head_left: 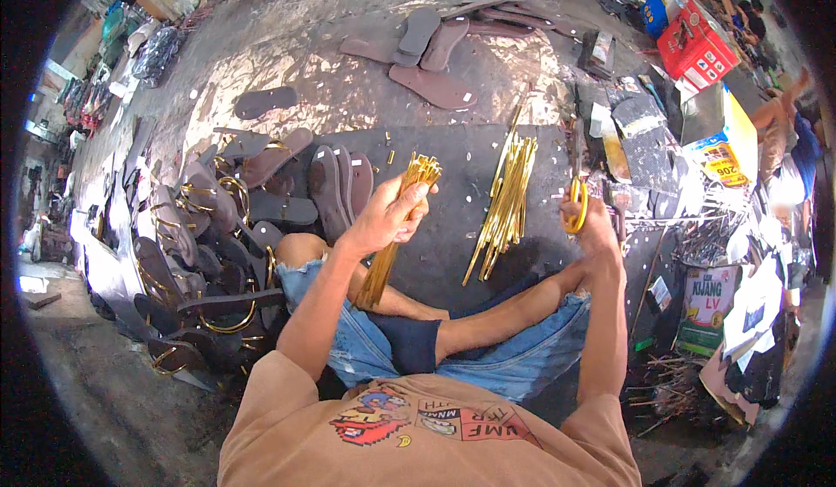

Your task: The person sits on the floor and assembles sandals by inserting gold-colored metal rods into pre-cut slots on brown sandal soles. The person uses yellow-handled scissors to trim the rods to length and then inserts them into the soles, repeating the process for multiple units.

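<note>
My left hand (388,215) is closed around a bundle of thin gold strips (378,274). Their even ends stick up past the thumb, and the long tails hang down over my leg. In my right hand (599,228) is a pair of scissors with yellow handles (574,208), its blades pointing away from me. Between the hands, a loose pile of gold strips (507,208) lies on the dark mat (453,226). A few short gold offcuts (389,156) are scattered beyond my left hand.
At left is a heap of dark sandals with gold straps (209,226); brown soles (327,187) stand beside my left knee. More soles (431,87) lie at the far side. On the right are a red box (692,47), a yellow box (736,130), a tin (707,308) and scraps.
</note>
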### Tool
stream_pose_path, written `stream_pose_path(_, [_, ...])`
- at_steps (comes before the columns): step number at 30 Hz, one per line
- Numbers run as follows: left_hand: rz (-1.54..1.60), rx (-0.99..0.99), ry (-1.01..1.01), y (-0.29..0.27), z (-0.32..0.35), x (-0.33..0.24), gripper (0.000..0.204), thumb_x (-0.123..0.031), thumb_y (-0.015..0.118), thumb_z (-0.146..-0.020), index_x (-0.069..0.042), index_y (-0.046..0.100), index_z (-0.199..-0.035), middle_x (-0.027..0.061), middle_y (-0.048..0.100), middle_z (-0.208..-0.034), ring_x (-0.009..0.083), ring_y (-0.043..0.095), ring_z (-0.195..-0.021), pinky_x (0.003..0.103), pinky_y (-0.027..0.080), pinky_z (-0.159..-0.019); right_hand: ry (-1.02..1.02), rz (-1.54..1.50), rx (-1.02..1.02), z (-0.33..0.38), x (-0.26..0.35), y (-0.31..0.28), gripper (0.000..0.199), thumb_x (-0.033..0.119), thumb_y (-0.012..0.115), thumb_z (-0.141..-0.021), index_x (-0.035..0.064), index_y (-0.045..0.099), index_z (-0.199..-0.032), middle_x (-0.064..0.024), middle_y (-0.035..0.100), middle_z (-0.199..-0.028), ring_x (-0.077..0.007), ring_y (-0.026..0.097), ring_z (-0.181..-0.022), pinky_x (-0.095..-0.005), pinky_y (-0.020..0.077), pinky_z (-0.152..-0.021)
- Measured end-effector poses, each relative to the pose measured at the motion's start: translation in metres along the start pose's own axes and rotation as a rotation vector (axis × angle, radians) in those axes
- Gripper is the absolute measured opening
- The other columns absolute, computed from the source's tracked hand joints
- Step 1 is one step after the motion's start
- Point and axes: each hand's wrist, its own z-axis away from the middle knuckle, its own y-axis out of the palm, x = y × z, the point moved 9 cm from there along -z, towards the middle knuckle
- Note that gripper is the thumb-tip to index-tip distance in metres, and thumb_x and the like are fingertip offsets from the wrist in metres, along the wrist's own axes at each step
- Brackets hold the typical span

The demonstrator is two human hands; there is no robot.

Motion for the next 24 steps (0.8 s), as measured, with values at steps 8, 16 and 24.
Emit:
stream_pose_path(8, [-0.088,0.064,-0.11,-0.006,-0.02,0.008,0.038,-0.038,0.058,-0.114,-0.002,0.062,-0.124,-0.0024,0.053,-0.082,0.0018,0.041,-0.058,0.02,0.034,-0.048,-0.012,0.139,0.391,0.086,0.027,0.145,0.078,0.074,0.054,-0.103,-0.003,0.063,-0.114,-0.009,0.065,-0.088,-0.0216,0.064,-0.083,-0.043,0.0529,-0.075])
stream_pose_path(16, [-0.153,0.131,-0.243,0.002,-0.036,0.043,0.028,-0.032,0.06,-0.114,-0.005,0.061,-0.119,-0.0027,0.058,-0.086,0.0002,0.042,-0.058,0.02,0.034,-0.047,-0.154,0.603,0.47,0.076,0.045,0.181,0.092,0.083,0.055,-0.096,-0.0075,0.063,-0.109,-0.0304,0.07,-0.095,-0.0501,0.071,-0.098,-0.0569,0.0543,-0.087])
stream_pose_path(24, [-0.164,0.177,-0.261,0.007,-0.046,0.055,0.031,-0.035,0.064,-0.111,-0.004,0.064,-0.114,-0.0042,0.056,-0.083,0.0013,0.044,-0.057,0.022,0.033,-0.046,-0.128,0.715,0.453,0.06,0.053,0.181,0.094,0.085,0.053,-0.095,-0.007,0.064,-0.114,-0.0333,0.071,-0.104,-0.0536,0.069,-0.106,-0.0588,0.0537,-0.092])
